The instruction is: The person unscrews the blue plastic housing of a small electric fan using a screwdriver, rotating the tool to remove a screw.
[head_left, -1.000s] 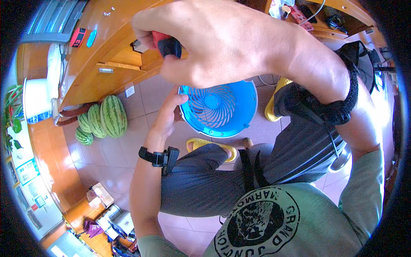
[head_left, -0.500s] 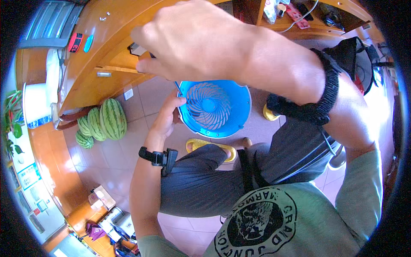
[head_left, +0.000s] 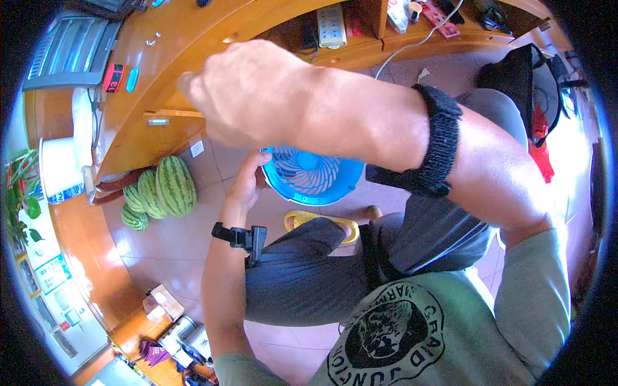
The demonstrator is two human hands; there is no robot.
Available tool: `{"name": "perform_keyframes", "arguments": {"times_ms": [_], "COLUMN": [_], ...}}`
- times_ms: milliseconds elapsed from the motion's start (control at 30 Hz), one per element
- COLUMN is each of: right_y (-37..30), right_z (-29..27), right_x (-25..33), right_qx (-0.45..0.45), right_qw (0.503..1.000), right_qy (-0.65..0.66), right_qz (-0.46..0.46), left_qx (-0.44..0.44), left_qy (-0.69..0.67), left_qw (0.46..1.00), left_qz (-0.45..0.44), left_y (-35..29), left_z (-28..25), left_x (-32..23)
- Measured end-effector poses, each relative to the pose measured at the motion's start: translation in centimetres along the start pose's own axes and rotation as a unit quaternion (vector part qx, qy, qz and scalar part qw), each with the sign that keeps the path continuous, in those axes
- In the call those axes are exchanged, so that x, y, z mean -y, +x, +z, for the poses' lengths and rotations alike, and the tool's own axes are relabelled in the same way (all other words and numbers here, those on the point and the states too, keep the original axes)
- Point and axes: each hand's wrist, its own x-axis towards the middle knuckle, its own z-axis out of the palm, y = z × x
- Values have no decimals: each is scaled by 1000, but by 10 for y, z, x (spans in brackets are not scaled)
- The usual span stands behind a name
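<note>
With your left hand (head_left: 243, 184) you are grasping the blue slatted shell (head_left: 310, 162), at twelve o'clock, by its rim, while your right hand (head_left: 248, 96) at eleven is hiding its grip, so I cannot tell its hold, and the work is seeming unfinished.

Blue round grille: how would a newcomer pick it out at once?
From the curved wooden desk across the top, look down past the right hand to the left hand. It holds the blue round grille, partly hidden by the right forearm. Its bright colour and swirling slats set it apart from the yellow slipper below and green watermelons further left.
</note>
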Motion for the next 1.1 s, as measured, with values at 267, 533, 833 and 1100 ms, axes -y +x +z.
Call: {"name": "perform_keyframes", "arguments": {"times_ms": [267,533,833,1100], "right_y": [1,-10,-5,-7], "right_z": [-10,5,1,3], "right_x": [8,2,-13,-11], "right_qx": [91,-23,-28,-37], "right_qw": [996,990,994,994], "right_qy": [21,134,104,105], "right_qz": [1,-29,15,7], "left_qx": [-5,-41,-34,-21], "left_qy": [-55,-88,-59,-107], "left_qw": [998,995,998,994], "left_qz": [-23,-16,-8,-9], "left_y": [9,9,-1,4], "left_z": [-21,-26,-11,-17], "left_x": [33,38,15,25]}}
